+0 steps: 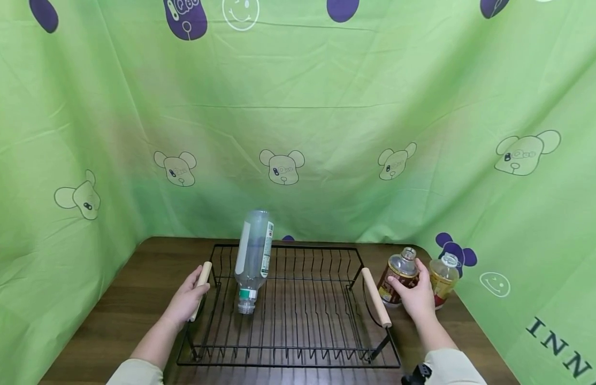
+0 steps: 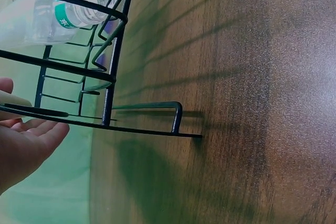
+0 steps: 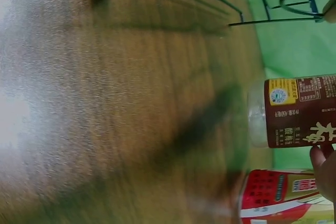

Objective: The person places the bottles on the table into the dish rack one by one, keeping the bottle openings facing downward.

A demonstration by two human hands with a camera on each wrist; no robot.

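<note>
Left hand (image 1: 186, 297) gripping, right hand (image 1: 418, 297) gripping (thumb (image 1: 396, 283) opposite fingers (image 1: 421, 270)), forearms (image 1: 152, 342) well apart

Head view: cloth (image 1: 327, 123) is bearing lettering (image 1: 558, 343) "INN" at 4 o'clock, running off-frame. Right-wrist view: brown bottle (image 3: 302, 113) at 3 o'clock is showing Chinese characters.

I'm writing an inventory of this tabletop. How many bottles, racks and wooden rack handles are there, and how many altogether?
Bottles: 3 (pale-labelled bottle, brown-labelled bottle, yellow-and-red-labelled bottle)
Wire racks: 1 (black rack)
Wooden handles: 2 (left handle, right handle)
Total: 6, handles counted separately
</note>
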